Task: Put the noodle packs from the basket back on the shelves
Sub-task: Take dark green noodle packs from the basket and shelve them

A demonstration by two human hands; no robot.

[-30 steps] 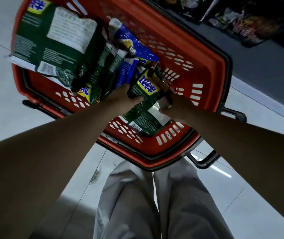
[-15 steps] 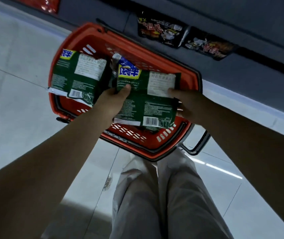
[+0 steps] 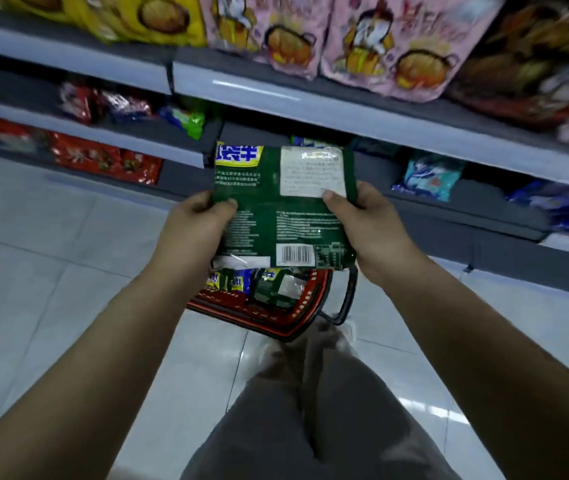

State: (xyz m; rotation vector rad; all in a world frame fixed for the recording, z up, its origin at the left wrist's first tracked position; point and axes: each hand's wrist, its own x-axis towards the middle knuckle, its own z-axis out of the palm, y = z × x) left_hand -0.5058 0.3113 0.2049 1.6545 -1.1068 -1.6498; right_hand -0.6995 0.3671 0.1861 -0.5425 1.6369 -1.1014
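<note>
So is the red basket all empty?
No, the red basket has more noodle packs in it, below the green pack that the left hand and right hand hold.

A noodle pack [image 3: 283, 216] is held up between 2 grips. The left grip [image 3: 193, 226] holds its left edge and the right grip [image 3: 369, 223] its right edge, each with a thumb on the near face. Below the pack, a basket [image 3: 276, 322] sits on the floor [image 3: 51, 271] with more packs [image 3: 241, 280] inside, its handle [image 3: 345, 306] at the right side. The person's legs [image 3: 310, 427] are just on the near side of the basket. Behind the held pack run the shelves. The upper shelf [image 3: 310, 109] carries large bags [image 3: 380, 46] in a row. The lower shelf [image 3: 466, 209] has smaller packets [image 3: 428, 176] to the right of the held pack.
</note>
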